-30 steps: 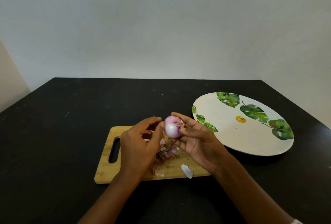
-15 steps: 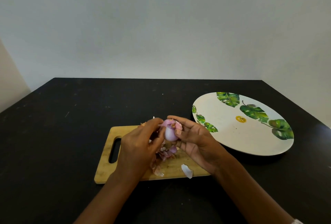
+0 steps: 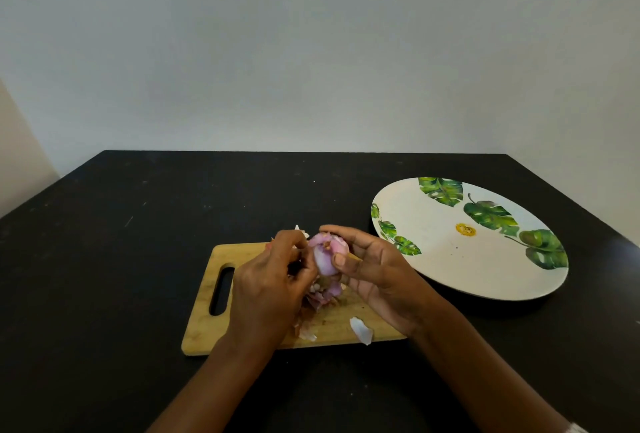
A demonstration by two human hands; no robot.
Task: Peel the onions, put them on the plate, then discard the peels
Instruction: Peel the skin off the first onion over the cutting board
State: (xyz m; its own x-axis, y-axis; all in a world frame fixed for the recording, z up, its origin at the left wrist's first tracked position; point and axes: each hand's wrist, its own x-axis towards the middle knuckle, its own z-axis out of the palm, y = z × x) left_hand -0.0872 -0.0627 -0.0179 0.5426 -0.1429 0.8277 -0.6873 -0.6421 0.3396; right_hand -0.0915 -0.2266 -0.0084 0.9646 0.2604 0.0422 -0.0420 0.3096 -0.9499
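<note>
My right hand (image 3: pixel 377 276) cups a small, round, purple-pink onion (image 3: pixel 327 256) above the pale wooden cutting board (image 3: pixel 204 318), with my thumb pressed on its near side and my fingers curled over its top. My left hand (image 3: pixel 268 294) comes in from 9 o'clock of the onion, and its fingertips (image 3: pixel 298 242) pinch at the onion's left side, where a scrap of papery skin shows just past them; I cannot tell how much skin is actually in the pinch. The onion's visible face is glossy and mostly bare.

Under my hands, on the middle of the board, lies a heap of loose purple and brown peels (image 3: pixel 323 294). A single whitish peel fragment (image 3: pixel 361 329) sits at the board's near edge, at about 5 o'clock from the heap. The board's slot handle points toward 9 o'clock.

At 2 o'clock from the board, just beside its far right corner, a large round white plate with green leaf prints (image 3: pixel 433 259) rests on the black table (image 3: pixel 104 259). Nothing lies on it but a small yellow sticker (image 3: pixel 465 230) near its centre.
</note>
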